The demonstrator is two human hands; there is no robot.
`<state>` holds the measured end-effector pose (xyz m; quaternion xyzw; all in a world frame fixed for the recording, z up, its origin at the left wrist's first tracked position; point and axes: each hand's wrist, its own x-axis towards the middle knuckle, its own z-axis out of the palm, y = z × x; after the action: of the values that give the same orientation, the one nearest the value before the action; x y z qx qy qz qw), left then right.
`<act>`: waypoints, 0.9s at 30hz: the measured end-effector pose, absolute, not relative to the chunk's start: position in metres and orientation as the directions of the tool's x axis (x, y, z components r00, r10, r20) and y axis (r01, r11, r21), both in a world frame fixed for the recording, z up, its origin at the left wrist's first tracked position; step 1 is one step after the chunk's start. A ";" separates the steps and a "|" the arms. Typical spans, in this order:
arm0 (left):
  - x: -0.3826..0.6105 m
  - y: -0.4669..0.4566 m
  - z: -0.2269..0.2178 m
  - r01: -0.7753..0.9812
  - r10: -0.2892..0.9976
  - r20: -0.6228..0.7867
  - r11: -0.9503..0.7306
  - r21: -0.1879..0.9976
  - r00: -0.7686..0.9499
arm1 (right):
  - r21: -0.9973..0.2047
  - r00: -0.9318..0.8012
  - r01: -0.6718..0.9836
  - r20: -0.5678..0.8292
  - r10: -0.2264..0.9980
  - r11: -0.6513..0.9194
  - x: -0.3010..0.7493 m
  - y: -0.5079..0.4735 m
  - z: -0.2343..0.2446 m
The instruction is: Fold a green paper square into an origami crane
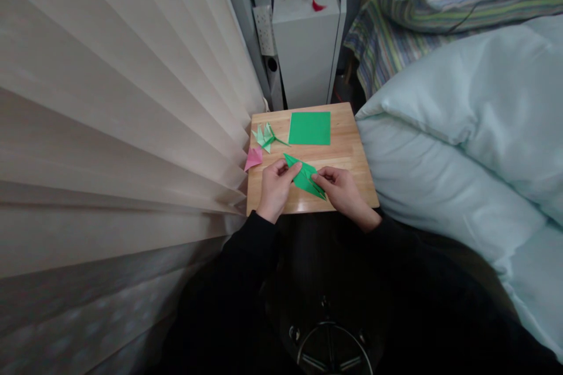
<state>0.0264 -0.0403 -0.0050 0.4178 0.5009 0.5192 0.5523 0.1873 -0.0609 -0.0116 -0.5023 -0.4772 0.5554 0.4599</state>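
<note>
A folded green paper piece (pixel 303 174), long and pointed, lies over the small wooden table (pixel 347 155). My left hand (pixel 275 187) pinches its left side with thumb and fingers closed. My right hand (pixel 341 189) grips its right end near the table's front edge, fingers closed on the paper. Both black sleeves reach in from below.
A flat green paper square (pixel 309 128) lies at the table's back. A pale green folded figure (pixel 265 136) and a pink folded piece (pixel 254 158) sit at the left. A beige curtain (pixel 109 117) hangs left; a pale blue duvet (pixel 461 129) lies right; a white cabinet (pixel 305 35) stands behind.
</note>
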 end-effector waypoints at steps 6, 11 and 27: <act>0.030 -0.045 -0.003 -0.193 0.975 -0.215 0.224 0.955 0.062 | -0.994 -0.068 0.006 -0.107 0.992 -0.107 0.188 -0.061 -0.008; 0.027 -0.042 -0.003 -0.177 0.972 -0.234 0.225 0.958 -0.027 | -0.995 -0.105 0.000 -0.101 0.989 -0.102 0.189 -0.060 -0.002; 0.001 -0.036 0.013 0.027 0.893 -0.385 0.390 0.921 0.234 | -0.994 -0.139 0.097 -0.068 0.988 -0.054 0.222 -0.050 0.002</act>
<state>0.0011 -0.0357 0.0129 0.4408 0.5218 0.3329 0.6501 0.2220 -0.0504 0.0022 -0.5009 -0.5415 0.5257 0.4238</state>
